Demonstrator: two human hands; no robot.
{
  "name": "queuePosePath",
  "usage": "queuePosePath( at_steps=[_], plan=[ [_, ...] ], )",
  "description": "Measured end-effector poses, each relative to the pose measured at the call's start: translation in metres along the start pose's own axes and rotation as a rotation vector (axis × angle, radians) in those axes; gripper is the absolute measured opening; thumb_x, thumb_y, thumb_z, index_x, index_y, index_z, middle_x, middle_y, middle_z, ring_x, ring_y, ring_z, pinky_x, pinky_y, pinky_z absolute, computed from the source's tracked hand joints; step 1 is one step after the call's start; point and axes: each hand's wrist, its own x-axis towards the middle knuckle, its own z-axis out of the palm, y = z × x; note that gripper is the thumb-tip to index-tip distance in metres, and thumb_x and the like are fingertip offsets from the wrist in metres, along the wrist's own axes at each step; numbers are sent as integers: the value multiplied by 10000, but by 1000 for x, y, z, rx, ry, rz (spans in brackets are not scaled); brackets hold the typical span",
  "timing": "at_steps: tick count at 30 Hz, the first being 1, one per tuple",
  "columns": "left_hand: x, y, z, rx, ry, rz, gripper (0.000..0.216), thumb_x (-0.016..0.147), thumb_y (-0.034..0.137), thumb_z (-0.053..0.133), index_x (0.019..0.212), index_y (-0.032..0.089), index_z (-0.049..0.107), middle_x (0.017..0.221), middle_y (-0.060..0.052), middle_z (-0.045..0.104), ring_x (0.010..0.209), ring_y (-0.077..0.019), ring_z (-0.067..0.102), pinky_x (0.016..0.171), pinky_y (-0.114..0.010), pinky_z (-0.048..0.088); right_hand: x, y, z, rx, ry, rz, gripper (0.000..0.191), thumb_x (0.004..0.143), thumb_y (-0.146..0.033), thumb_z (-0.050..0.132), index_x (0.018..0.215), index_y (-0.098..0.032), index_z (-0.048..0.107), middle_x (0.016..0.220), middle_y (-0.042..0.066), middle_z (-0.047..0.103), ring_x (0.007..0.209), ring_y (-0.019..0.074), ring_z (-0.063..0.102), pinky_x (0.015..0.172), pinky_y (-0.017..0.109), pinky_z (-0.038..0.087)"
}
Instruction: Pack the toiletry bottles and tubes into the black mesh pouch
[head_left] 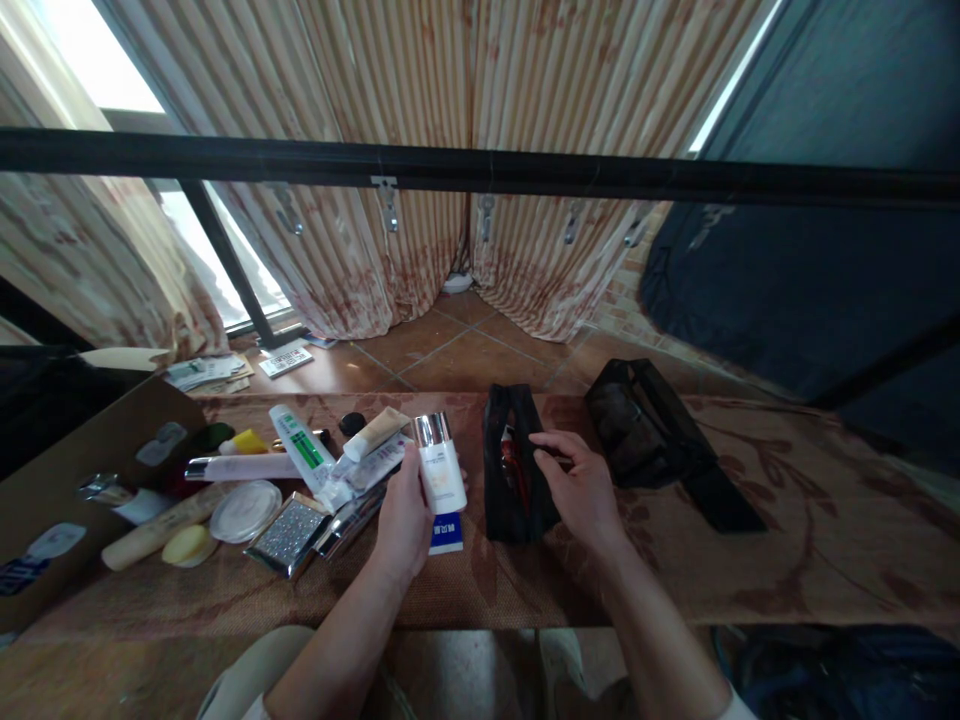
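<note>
From the head camera I look down at a table (787, 560) with a brown flower cloth on it.

My left hand (405, 515) is just left of the middle. Its fingers are wrapped around a white bottle (441, 478) with a shiny silver cap. The bottle stands almost straight up in the hand, a little above the cloth. A small blue and white card (448, 537) lies flat right under it.

My right hand (581, 488) is just beside it, to the right. Its thumb and fingers are bent and pinch the right edge of a black pouch (504, 505). The pouch lies on the cloth between my two hands, with its mouth open. Something red (512, 465) shows inside it.

A second black bag (645, 425) lies farther right, not touching the hand.

Left of the bottle there is a messy pile on the cloth. I see a white tube with green stripes (304, 445), a tan tube (375, 432), a sparkly flat case (289, 530), a round white lid (244, 510) and a small yellow round thing (187, 545). A cardboard box (90, 440) stands at the far left edge.

Behind the table hang striped curtains (420, 230), and a black bar (600, 178) runs across in front of them.
</note>
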Motion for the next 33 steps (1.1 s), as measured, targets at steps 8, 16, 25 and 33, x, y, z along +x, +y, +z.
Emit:
queuePosePath(
  at_steps=[8, 16, 25, 33],
  plan=[
    [0, 0, 1, -88, -19, 15, 410, 825, 497, 525, 981, 131, 624, 754, -55, 690, 690, -191, 655, 573, -263, 512, 0, -1, 0, 2, 1, 6, 219, 780, -305, 558, 906, -210, 710, 1037, 79, 648, 952, 216, 615, 840, 361, 487],
    [-1, 2, 2, -87, -33, 1, 346, 795, 388, 577, 985, 102, 616, 763, -59, 683, 697, -190, 656, 594, -269, 524, 0, 0, 0, 9, 1, -3, 214, 782, -281, 552, 910, -206, 706, 1025, 74, 649, 953, 206, 614, 845, 350, 482],
    [2, -2, -3, -102, -54, 14, 337, 818, 319, 522, 1044, 79, 587, 838, -104, 700, 769, -224, 670, 631, -311, 544, 0, 0, 0, 1, 5, -2, 202, 777, -263, 557, 905, -213, 705, 1031, 68, 646, 967, 205, 608, 860, 354, 477],
    [0, 2, -1, -114, -111, 5, 368, 789, 266, 524, 1095, 69, 576, 907, -136, 709, 846, -262, 675, 704, -357, 546, 0, -4, 0, 1, -1, 5, 206, 781, -258, 549, 905, -204, 704, 1020, 75, 643, 939, 204, 616, 836, 346, 487]
  ],
)
